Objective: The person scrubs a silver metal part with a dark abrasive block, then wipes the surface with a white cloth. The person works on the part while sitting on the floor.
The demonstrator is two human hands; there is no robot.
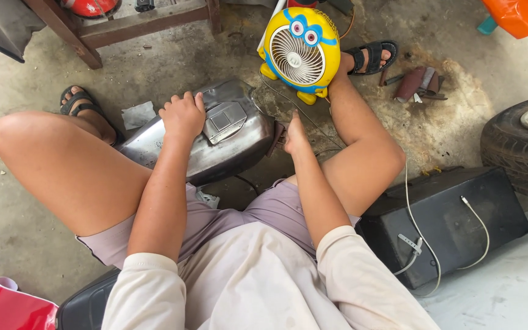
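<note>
Hands steadied a bare grey metal fuel tank (215, 137) between the seated person's knees: left hand (183, 114) curled on top, right hand (295, 135) flat against its end; surface remained unpainted.

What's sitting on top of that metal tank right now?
The left hand rests on the metal tank, beside its square hatch. The right hand touches the tank's end. Anything under the hand is hidden.

We see a bare grey metal fuel tank (215, 143) lying tilted on the concrete between the knees, its square hinged cap plate facing up; its surface looks dull, perhaps sanded, though we cannot be sure.
</note>
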